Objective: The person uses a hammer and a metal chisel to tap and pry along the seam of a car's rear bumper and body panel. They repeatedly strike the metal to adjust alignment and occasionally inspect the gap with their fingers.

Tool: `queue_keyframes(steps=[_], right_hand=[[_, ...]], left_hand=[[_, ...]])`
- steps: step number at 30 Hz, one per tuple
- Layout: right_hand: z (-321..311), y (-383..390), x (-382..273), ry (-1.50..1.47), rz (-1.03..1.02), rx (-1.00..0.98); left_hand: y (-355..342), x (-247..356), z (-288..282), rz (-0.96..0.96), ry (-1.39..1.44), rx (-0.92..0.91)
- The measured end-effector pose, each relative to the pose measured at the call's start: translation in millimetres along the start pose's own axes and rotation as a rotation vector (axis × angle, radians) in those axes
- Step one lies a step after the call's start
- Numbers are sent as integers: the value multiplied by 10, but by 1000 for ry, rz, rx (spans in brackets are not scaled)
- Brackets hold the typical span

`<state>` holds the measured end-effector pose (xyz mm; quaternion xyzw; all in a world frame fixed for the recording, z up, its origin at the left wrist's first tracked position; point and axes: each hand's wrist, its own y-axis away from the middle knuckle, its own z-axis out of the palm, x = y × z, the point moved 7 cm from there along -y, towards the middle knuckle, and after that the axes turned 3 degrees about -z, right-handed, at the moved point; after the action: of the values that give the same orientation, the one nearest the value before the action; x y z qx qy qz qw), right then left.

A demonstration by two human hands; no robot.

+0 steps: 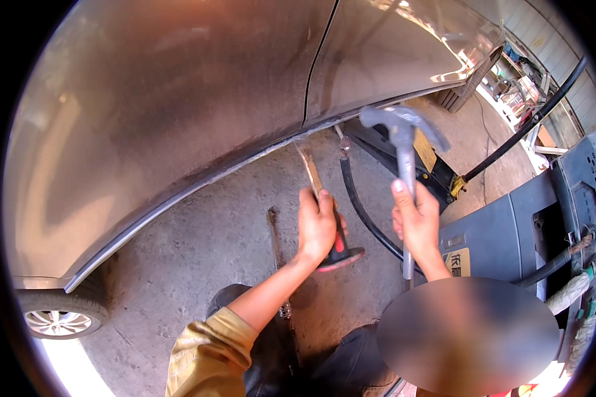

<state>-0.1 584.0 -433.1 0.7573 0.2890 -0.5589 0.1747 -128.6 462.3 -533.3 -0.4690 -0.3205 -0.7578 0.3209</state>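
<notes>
My left hand (316, 226) is wrapped round a flat chisel (309, 162) with a worn blade and a round black-and-red hand guard at its lower end. The blade tip points up at the lower edge, or sill, (258, 155) of a brown car (179, 86); whether it touches the metal I cannot tell. To the right, my right hand (417, 218) grips the shaft of a metal claw hammer (405, 132). Its head is raised near the sill, apart from the chisel. A blurred oval hides most of my right forearm.
A long metal bar tool (275, 238) lies on the concrete floor (198, 231). A black cable (364, 215) curves between my hands. Right of me stands a grey machine (490, 228) with thick cables. A black jack-like device (437, 175) sits under the car. One wheel (59, 319) shows at lower left.
</notes>
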Motion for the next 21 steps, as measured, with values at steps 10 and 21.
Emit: queue_keyframes(steps=[10,21], right_hand=[[-296,27,-610,-296,-299,221],[269,-172,-173,413,-521,76]], left_hand=[[-199,-70,122,53,-45,46],[-211,-89,223,65,22,15]])
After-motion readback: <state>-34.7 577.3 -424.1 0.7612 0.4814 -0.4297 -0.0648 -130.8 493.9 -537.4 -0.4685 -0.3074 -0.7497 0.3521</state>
